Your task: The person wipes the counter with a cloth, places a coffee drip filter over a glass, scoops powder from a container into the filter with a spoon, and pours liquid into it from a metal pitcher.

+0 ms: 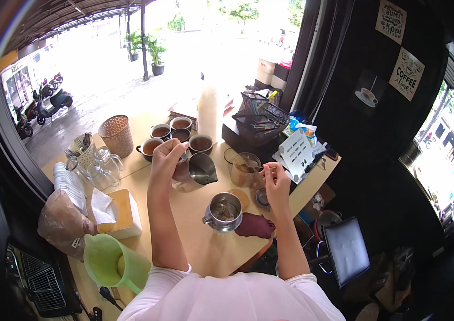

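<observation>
My left hand (167,156) is closed around the handle of a metal pitcher (187,179), which tilts a little to the right above the table. Fingers pinched, my right hand (276,182) holds the end of a spoon (257,167) whose bowl is over or in a clear glass mug (239,175) with brown contents. Nearer to me stands a metal drip filter (224,209) with dark wet remains inside. Several dark cups of brown drink (201,143) stand beyond the pitcher. Beside the filter are a purple cloth (254,226), a round wooden coaster (239,198) and a small metal lid (261,198).
At left are a green jug (109,262), a tissue box (129,214), upturned glass mugs (104,168) and a woven basket (116,136). A tall pale bottle (207,115) stands behind the cups. Black baskets (261,115) and a white sign (295,155) are at right.
</observation>
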`<move>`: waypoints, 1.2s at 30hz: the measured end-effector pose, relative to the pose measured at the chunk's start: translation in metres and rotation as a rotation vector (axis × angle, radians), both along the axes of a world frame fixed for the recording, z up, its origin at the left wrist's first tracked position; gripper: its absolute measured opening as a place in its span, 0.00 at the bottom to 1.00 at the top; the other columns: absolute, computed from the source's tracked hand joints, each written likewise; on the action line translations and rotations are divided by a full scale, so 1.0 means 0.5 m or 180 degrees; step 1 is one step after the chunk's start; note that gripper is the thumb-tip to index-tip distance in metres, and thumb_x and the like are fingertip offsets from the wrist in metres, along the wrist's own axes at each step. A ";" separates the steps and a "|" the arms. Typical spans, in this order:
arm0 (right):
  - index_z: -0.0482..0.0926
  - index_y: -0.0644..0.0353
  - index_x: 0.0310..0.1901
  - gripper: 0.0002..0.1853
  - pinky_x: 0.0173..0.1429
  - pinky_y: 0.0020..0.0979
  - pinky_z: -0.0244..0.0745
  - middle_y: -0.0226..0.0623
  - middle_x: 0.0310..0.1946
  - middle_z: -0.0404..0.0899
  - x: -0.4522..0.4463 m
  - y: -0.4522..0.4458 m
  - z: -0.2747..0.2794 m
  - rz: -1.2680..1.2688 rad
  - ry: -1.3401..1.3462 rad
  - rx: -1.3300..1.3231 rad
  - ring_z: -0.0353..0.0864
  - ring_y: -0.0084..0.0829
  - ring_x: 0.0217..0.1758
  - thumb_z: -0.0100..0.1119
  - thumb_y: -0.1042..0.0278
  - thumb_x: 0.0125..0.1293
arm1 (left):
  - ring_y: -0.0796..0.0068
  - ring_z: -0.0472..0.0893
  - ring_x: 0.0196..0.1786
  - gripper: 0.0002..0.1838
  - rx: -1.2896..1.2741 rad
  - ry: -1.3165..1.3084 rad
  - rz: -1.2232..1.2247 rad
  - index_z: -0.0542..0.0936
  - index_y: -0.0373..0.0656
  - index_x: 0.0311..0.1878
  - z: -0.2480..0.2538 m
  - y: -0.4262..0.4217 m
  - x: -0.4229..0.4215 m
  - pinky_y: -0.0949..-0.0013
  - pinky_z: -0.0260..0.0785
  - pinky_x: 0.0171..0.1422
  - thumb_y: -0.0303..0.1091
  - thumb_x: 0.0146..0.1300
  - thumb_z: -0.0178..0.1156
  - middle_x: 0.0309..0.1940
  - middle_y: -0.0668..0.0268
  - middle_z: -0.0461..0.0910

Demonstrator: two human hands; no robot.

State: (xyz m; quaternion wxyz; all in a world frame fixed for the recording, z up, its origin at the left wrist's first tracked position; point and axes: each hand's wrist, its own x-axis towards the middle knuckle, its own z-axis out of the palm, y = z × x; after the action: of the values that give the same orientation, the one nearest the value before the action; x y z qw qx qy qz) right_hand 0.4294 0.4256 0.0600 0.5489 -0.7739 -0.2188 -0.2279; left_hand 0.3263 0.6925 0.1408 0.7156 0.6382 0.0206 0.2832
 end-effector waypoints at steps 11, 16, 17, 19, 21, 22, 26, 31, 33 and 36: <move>0.77 0.62 0.42 0.04 0.34 0.21 0.71 0.34 0.30 0.82 -0.159 -0.046 0.083 0.0409 0.0038 0.0442 0.82 0.21 0.34 0.55 0.72 0.70 | 0.91 0.52 0.23 0.22 0.0034 0.0006 0.0063 0.60 0.50 0.17 -0.005 -0.007 0.014 0.77 0.44 0.25 0.32 0.64 0.60 0.18 0.82 0.55; 0.76 0.66 0.42 0.04 0.40 0.23 0.74 0.37 0.33 0.81 -0.242 -0.073 0.109 0.0785 -0.0065 0.0490 0.82 0.25 0.36 0.56 0.78 0.68 | 0.91 0.51 0.22 0.23 0.0154 0.0065 0.0058 0.60 0.50 0.17 -0.010 -0.005 0.018 0.77 0.44 0.24 0.33 0.63 0.61 0.18 0.83 0.54; 0.76 0.67 0.42 0.04 0.43 0.24 0.74 0.38 0.33 0.80 -0.252 -0.080 0.109 0.0847 -0.0078 0.0442 0.82 0.25 0.37 0.56 0.79 0.67 | 0.92 0.53 0.23 0.21 0.0223 0.0107 0.0025 0.62 0.50 0.18 -0.012 -0.003 0.017 0.78 0.46 0.26 0.33 0.64 0.61 0.18 0.83 0.56; 0.76 0.66 0.42 0.04 0.42 0.24 0.74 0.38 0.33 0.80 -0.269 -0.088 0.121 0.1037 -0.0059 0.0333 0.82 0.25 0.37 0.56 0.79 0.67 | 0.93 0.57 0.25 0.18 0.0358 0.0193 -0.0039 0.66 0.51 0.19 -0.015 0.001 0.015 0.79 0.50 0.28 0.34 0.64 0.60 0.20 0.83 0.60; 0.76 0.66 0.41 0.04 0.42 0.24 0.74 0.38 0.32 0.79 -0.278 -0.094 0.124 0.1181 -0.0017 0.0260 0.82 0.25 0.36 0.57 0.79 0.66 | 0.93 0.57 0.25 0.18 0.0410 0.0238 -0.0052 0.66 0.51 0.19 -0.014 -0.002 0.015 0.80 0.49 0.28 0.34 0.64 0.61 0.20 0.84 0.59; 0.76 0.65 0.41 0.04 0.41 0.24 0.74 0.38 0.32 0.78 -0.280 -0.095 0.128 0.1198 -0.0044 0.0139 0.82 0.26 0.35 0.56 0.80 0.66 | 0.93 0.57 0.24 0.18 0.0437 0.0260 -0.0060 0.66 0.51 0.19 -0.014 -0.004 0.015 0.80 0.49 0.28 0.34 0.64 0.61 0.20 0.84 0.59; 0.74 0.65 0.41 0.04 0.38 0.23 0.72 0.39 0.33 0.78 -0.288 -0.092 0.146 0.1233 -0.0212 -0.0481 0.80 0.26 0.33 0.54 0.81 0.66 | 0.93 0.55 0.21 0.21 0.0411 0.0196 -0.0064 0.65 0.47 0.17 -0.014 -0.014 0.021 0.79 0.47 0.22 0.31 0.63 0.62 0.17 0.83 0.58; 0.73 0.63 0.41 0.07 0.36 0.24 0.72 0.40 0.33 0.77 -0.293 -0.069 0.166 0.1178 -0.0758 -0.1089 0.79 0.31 0.30 0.53 0.84 0.62 | 0.93 0.55 0.21 0.20 0.0593 0.0086 -0.0198 0.65 0.47 0.17 -0.013 -0.016 0.020 0.79 0.50 0.22 0.31 0.63 0.62 0.17 0.82 0.58; 0.73 0.63 0.42 0.09 0.35 0.25 0.72 0.40 0.33 0.77 -0.292 -0.064 0.163 0.1154 -0.0858 -0.1103 0.79 0.33 0.29 0.53 0.84 0.61 | 0.93 0.55 0.21 0.20 0.0612 0.0137 -0.0287 0.65 0.46 0.17 -0.007 -0.017 0.014 0.79 0.50 0.23 0.31 0.64 0.62 0.17 0.82 0.59; 0.73 0.63 0.42 0.09 0.35 0.27 0.73 0.40 0.32 0.77 -0.291 -0.062 0.162 0.1104 -0.0882 -0.1097 0.79 0.33 0.30 0.52 0.85 0.62 | 0.93 0.56 0.21 0.20 0.0723 0.0236 -0.0386 0.65 0.46 0.17 0.003 -0.024 0.001 0.79 0.49 0.23 0.31 0.64 0.62 0.17 0.82 0.59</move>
State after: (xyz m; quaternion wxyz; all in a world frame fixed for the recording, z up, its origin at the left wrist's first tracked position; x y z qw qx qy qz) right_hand 0.2841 0.3945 0.1412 0.4048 -0.7682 -0.4565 -0.1936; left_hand 0.3266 0.6802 0.1424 0.6533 0.7252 -0.0238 0.2161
